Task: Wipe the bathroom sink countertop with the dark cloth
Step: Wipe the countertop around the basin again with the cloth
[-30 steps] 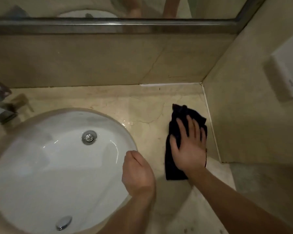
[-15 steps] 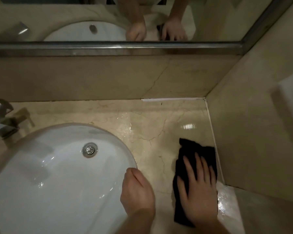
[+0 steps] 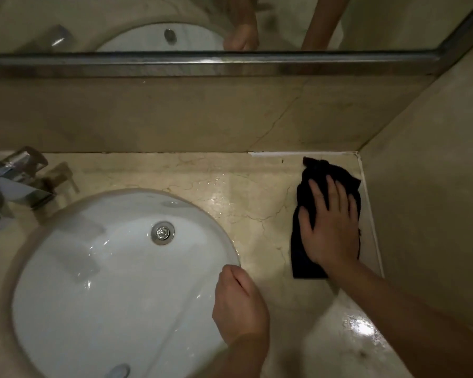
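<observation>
The dark cloth (image 3: 309, 181) lies flat on the beige marble countertop (image 3: 257, 203), close to the back right corner by the side wall. My right hand (image 3: 329, 225) presses down on it, palm flat and fingers spread toward the back wall. My left hand (image 3: 239, 304) is curled into a loose fist and rests on the right rim of the white oval sink (image 3: 107, 282), holding nothing. The countertop looks wet and shiny near the sink rim and at the front right.
A chrome faucet (image 3: 14, 184) stands at the left behind the sink. A chrome drain (image 3: 163, 232) sits in the basin. A metal-framed mirror (image 3: 202, 62) runs above the backsplash. The side wall (image 3: 432, 214) bounds the countertop on the right.
My right hand has slid the cloth away from me toward the back right corner, after pulling it toward the front edge. My left hand stays on the sink rim.
</observation>
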`<state>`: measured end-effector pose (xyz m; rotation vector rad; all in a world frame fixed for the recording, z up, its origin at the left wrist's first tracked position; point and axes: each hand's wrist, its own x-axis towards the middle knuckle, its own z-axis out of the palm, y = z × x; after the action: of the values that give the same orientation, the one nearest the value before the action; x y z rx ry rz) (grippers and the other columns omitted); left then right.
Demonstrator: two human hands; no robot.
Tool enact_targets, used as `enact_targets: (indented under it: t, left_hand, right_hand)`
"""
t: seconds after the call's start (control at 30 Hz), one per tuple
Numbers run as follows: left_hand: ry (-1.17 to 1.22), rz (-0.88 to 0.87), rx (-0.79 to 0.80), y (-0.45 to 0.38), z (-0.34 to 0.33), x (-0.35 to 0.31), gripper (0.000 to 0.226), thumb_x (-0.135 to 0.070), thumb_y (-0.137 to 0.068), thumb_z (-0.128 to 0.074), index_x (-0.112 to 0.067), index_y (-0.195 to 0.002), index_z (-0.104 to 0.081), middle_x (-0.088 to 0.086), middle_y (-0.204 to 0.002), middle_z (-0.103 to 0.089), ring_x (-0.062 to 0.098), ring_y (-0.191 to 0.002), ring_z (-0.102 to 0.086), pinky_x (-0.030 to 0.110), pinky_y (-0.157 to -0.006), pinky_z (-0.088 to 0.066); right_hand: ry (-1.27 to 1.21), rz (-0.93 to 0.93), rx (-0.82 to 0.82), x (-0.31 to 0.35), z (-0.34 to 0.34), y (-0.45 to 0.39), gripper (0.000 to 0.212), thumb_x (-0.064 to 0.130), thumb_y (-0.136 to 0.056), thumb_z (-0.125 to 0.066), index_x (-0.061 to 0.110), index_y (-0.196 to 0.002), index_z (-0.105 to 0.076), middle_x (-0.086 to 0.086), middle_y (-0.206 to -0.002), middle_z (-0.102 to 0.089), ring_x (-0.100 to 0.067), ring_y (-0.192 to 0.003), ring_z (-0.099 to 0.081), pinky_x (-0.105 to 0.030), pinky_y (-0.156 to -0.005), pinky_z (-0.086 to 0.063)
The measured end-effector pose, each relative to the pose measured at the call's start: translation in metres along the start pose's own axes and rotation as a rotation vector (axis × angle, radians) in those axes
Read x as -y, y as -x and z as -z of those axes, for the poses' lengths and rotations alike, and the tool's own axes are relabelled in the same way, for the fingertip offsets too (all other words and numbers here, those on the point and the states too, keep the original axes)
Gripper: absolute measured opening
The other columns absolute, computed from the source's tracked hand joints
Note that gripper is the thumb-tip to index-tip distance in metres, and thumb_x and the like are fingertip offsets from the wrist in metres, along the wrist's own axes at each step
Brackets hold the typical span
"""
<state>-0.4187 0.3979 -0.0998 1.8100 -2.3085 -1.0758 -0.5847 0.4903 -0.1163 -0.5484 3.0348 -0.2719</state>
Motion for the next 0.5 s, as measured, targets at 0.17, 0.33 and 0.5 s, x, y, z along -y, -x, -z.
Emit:
enact_targets:
  t: [0.17, 0.33, 0.5]
  left_hand:
    - [0.024, -0.02, -0.015, 0.001, -0.001, 0.002, 0.03, -0.032, -0.1, -0.023, -0.027, -0.073, -0.036, -0.004, -0.071, -0.051, 0.02, -0.068, -0.051, 0.035, -0.065, -0.037]
    - [0.018, -0.057, -0.035, -0.002, -0.002, 0.008, 0.029, -0.032, -0.101, -0.026, -0.023, -0.076, -0.039, -0.002, -0.076, -0.054, 0.027, -0.074, -0.052, 0.037, -0.067, -0.041]
    - [0.037, -0.039, -0.029, 0.0, 0.001, 0.002, 0.033, -0.035, -0.101, -0.029, -0.022, -0.072, -0.034, 0.0, -0.068, -0.048, 0.021, -0.065, -0.049, 0.04, -0.066, -0.047]
  right_hand:
    - [-0.025, -0.054, -0.022, 0.038, -0.006, -0.042, 0.062, 0.045, -0.1, -0.027, 0.019, -0.156, -0.032, -0.014, -0.163, -0.027, -0.03, -0.15, -0.022, -0.049, -0.123, -0.014]
    - [-0.075, 0.28, 0.1, 0.054, -0.005, 0.074, 0.06, 0.042, -0.1, -0.037, 0.022, -0.156, -0.033, -0.01, -0.165, -0.023, -0.03, -0.152, -0.022, -0.052, -0.122, -0.019]
    - [-0.063, 0.322, 0.159, 0.051, -0.005, 0.083, 0.061, 0.044, -0.099, -0.037, 0.026, -0.157, -0.031, -0.007, -0.166, -0.022, -0.026, -0.153, -0.02, -0.05, -0.122, -0.021]
